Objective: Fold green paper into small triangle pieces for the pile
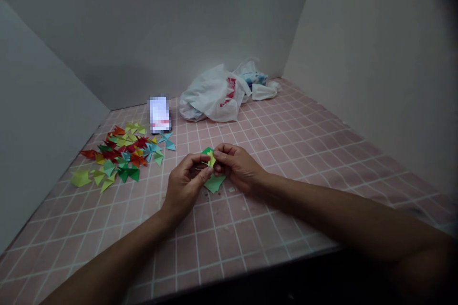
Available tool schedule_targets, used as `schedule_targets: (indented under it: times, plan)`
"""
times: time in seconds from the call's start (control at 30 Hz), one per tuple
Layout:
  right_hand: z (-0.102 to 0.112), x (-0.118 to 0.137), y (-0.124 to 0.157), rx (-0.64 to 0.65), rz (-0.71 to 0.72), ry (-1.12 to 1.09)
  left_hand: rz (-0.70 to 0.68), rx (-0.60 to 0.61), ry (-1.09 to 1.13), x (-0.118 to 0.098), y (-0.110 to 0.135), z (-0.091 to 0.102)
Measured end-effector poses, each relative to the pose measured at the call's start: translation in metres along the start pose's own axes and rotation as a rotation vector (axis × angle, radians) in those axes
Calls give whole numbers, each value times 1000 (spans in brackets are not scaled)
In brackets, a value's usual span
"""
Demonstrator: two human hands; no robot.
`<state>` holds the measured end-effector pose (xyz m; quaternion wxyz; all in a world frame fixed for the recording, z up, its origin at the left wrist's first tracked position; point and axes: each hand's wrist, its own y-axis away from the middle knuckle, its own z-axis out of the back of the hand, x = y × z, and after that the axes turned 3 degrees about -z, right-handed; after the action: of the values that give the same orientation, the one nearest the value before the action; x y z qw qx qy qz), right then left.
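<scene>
A small piece of folded yellow paper is pinched between my two hands near the middle of the table. My left hand grips its lower left side with thumb and fingers. From the other side, my right hand holds its upper edge, fingers closed. Beneath the hands lie light green paper sheets, and a darker green sheet shows behind them. To the left spreads a pile of folded paper pieces in red, orange, yellow, green and blue.
A lit phone, its screen blurred, stands behind the pile. White plastic bags lie against the back wall, with a blue and white packet beside them. A pink checked cloth covers the table, which has walls on three sides.
</scene>
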<state>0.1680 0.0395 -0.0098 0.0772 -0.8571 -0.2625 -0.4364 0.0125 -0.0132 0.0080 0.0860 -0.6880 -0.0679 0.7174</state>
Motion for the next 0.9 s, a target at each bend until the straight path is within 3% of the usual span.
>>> schedule_targets:
  times: [0.17,0.43,0.63,0.9]
  plan:
    - [0,-3,-1,-36,40,-5,-2,-35,36,2,0,-4]
    - [1,-3,-1,-17,7,-10,-145,-39,-293,8,1,3]
    - [-1,-5,1,-43,18,16,-210,-44,-422,9,0,3]
    - [-3,-4,3,-43,11,140,-166,-99,-390,10,0,2]
